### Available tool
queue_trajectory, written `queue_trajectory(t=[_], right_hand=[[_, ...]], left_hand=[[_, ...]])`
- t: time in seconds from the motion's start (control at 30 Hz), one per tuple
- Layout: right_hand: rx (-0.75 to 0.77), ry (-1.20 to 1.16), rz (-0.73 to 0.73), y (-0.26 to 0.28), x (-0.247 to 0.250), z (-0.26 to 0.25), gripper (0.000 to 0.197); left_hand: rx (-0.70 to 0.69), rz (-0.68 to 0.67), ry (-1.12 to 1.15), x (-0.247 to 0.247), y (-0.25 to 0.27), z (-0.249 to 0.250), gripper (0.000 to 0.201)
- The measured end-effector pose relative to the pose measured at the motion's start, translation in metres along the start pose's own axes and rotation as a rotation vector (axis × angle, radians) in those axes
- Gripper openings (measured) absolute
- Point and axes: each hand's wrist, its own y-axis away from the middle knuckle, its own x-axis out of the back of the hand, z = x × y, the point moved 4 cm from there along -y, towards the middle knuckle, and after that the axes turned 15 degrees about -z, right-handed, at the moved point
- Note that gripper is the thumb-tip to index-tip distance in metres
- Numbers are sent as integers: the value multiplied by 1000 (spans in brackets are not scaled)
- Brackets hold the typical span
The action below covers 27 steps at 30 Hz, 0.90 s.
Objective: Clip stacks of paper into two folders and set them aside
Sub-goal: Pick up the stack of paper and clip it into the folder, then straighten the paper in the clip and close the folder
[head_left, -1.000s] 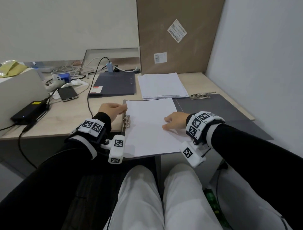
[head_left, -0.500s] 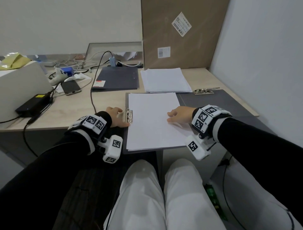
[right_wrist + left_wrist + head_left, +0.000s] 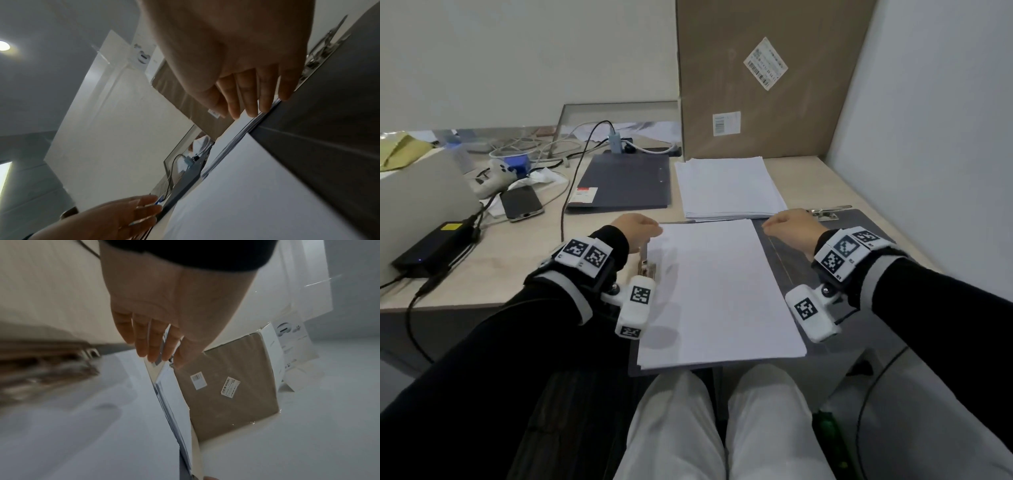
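Note:
An open dark grey folder lies at the desk's near edge, its front overhanging my lap. A white paper stack rests on its left half, beside the metal clip on the left edge. My left hand is at the stack's far left corner and my right hand at its far right corner. In the left wrist view straight fingers touch the paper's far edge. In the right wrist view the fingers lie straight against the stack edge. Neither hand holds anything.
A second paper stack and a closed grey folder lie further back. Another metal clip sits at the open folder's far right. A tall cardboard box stands against the wall. A phone, a power adapter and cables crowd the left.
Both hands moved away from me along the paper's sides to its far corners. The left hand came off the clip area, and the right hand left the sheet's middle right edge.

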Motion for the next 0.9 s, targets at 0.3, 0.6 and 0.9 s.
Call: queue_trajectory(t=[0.3,0.6,0.9], right_hand=[[-134,-7,3,-91,52,14,41],[-187,42,-30,-152,58,22,50],[-175,52,-145,-167,52,36,61]], left_hand=[[17,1,201,-9,-90,55,47],[98,-14,108,-28,-145,79,56],[139,-46,-86,-36,-166,87,57]])
